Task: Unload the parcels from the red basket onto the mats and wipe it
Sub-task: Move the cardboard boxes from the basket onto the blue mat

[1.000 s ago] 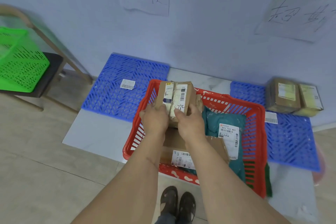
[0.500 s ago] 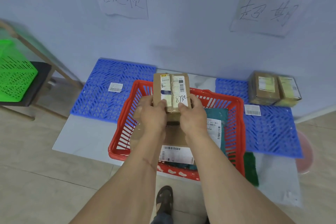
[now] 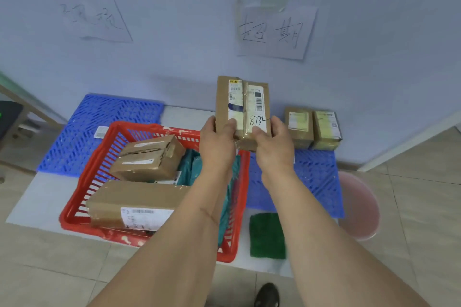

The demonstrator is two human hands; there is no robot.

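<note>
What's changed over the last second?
Both hands, left hand and right hand, have lifted the box marked 8732 out of the red basket, rightward toward the right mat. Grip unchanged; other parcels stay put.

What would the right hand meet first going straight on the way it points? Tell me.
The right hand points away toward the wall, gripping the held parcel. Straight on, it would probably meet the two boxes standing on the right blue mat, or the wall behind them; depth is unclear.
</note>
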